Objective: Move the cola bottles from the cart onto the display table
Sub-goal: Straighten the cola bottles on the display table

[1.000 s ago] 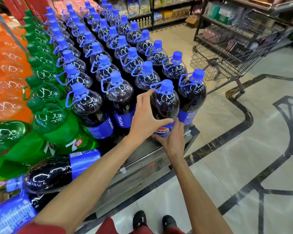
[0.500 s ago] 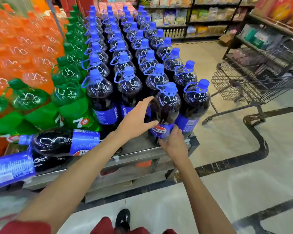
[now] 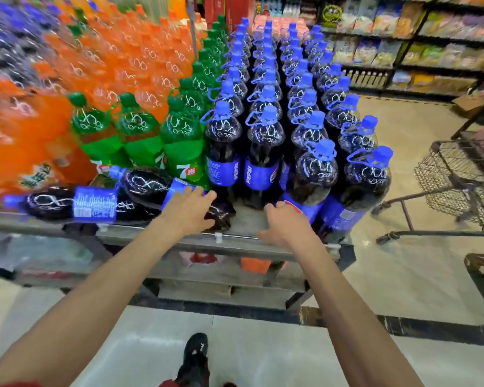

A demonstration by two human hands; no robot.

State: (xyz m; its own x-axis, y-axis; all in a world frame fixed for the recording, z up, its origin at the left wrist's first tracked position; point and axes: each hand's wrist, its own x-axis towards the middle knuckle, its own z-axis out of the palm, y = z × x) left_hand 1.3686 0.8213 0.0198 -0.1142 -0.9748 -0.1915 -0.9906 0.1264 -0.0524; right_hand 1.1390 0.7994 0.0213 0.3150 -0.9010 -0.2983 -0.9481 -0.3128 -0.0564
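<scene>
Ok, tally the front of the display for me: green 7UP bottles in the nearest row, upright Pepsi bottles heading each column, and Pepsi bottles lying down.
Green 7UP bottles, nearest row: 3
Upright Pepsi bottles heading the columns: 4
Pepsi bottles lying on their sides: 2
Total: 9

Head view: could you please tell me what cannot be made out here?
- Orange plastic soda bottles, head view: labels smeared by motion blur.
- Black wire shopping cart, head view: cut off by the right edge.
- Lying dark cola bottle with blue label, head view: label partly under left hand.
</scene>
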